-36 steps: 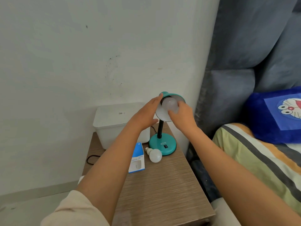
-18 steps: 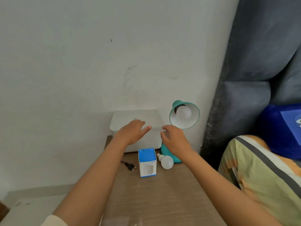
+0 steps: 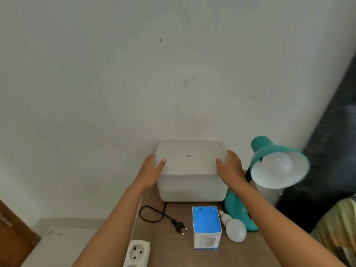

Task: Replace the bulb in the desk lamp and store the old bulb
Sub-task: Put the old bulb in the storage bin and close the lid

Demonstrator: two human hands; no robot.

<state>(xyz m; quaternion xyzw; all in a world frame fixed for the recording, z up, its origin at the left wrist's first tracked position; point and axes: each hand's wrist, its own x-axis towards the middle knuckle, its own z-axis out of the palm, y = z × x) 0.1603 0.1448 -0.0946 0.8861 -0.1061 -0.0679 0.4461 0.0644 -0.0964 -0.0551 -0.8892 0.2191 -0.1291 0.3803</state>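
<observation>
A teal desk lamp (image 3: 265, 151) stands at the right of a wooden table (image 3: 173, 247), with a white bulb (image 3: 277, 165) screwed into its shade. A second white bulb (image 3: 234, 227) lies on the table next to a blue and white bulb carton (image 3: 206, 226). Against the wall stands a white lidded storage box (image 3: 190, 170). My left hand (image 3: 152, 171) presses the lid's left edge and my right hand (image 3: 230, 167) its right edge, thumbs on top.
The lamp's black cord and plug (image 3: 180, 226) lie unplugged on the table in front of the box. A white power strip (image 3: 137, 253) sits at the table's near left edge. Dark upholstery (image 3: 327, 151) and striped bedding (image 3: 339, 228) lie to the right.
Both hands left the lamp's bulb and shade, dropped toward the white box and now grip the two sides of its lid. The view swung left.
</observation>
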